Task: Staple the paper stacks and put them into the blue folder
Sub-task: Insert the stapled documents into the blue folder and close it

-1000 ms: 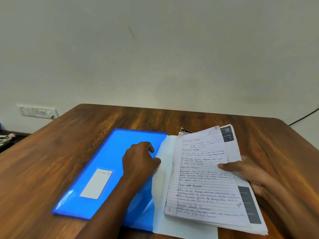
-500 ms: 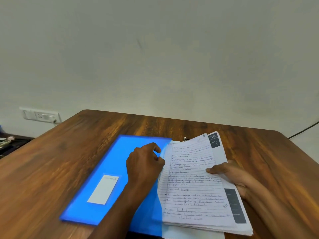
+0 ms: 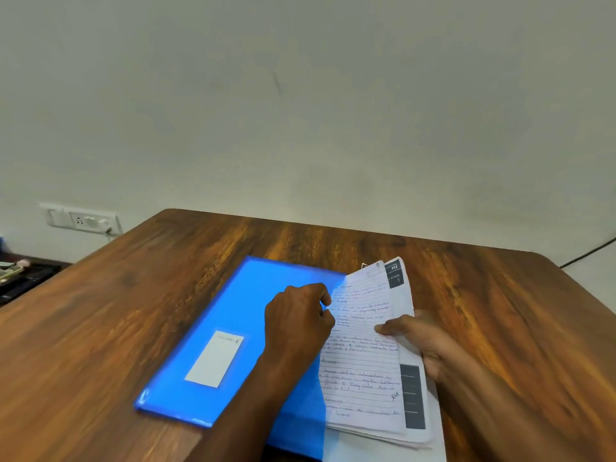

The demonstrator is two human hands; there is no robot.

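Paper stack [image 3: 363, 355] slid left; touches left hand [image 3: 296, 315]

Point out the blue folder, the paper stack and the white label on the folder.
blue folder [image 3: 253, 295]: head view, bare upper part of its cover.
paper stack [image 3: 363, 378]: head view, handwritten top sheet.
white label [image 3: 213, 360]: head view, middle of the label.

Folder [image 3: 230, 331] flat on table [image 3: 133, 295], paper stack [image 3: 363, 358] at its right edge (partly under the cover); wall socket [image 3: 81, 221] far left behind.
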